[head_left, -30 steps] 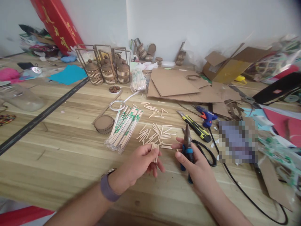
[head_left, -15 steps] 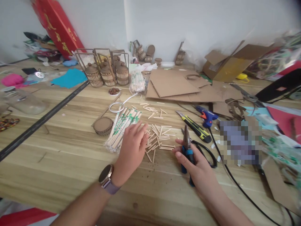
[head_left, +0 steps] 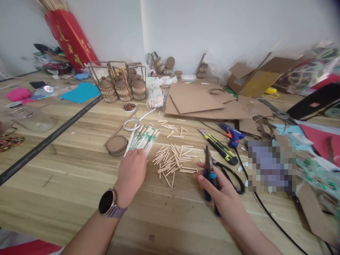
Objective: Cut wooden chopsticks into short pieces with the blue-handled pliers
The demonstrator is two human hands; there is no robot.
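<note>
My left hand [head_left: 133, 169] lies over the near end of a bundle of paper-wrapped chopsticks [head_left: 145, 138] with green print. Its fingers curl down onto the bundle, their tips hidden. In my right hand [head_left: 223, 187] is a pair of pliers [head_left: 209, 166] with blue and black handles, jaws pointing up and away from me. Between the hands, many short cut wooden sticks [head_left: 172, 159] lie scattered on the wooden table [head_left: 164, 226]. A smaller group of short sticks [head_left: 171, 128] is farther back.
Right of the pliers lie black-handled scissors [head_left: 232, 177], a yellow-black utility knife [head_left: 221, 147] and a blue glue gun [head_left: 232, 134] with a cord. Cardboard sheets [head_left: 196, 99] lie behind. At back left stand several small lidded baskets [head_left: 123, 90]; a round cardboard piece [head_left: 117, 144] sits left.
My left hand has moved left and toward me, from above the short sticks onto the wrapped chopsticks, uncovering more cut sticks. My right hand still holds the pliers in nearly the same place.
</note>
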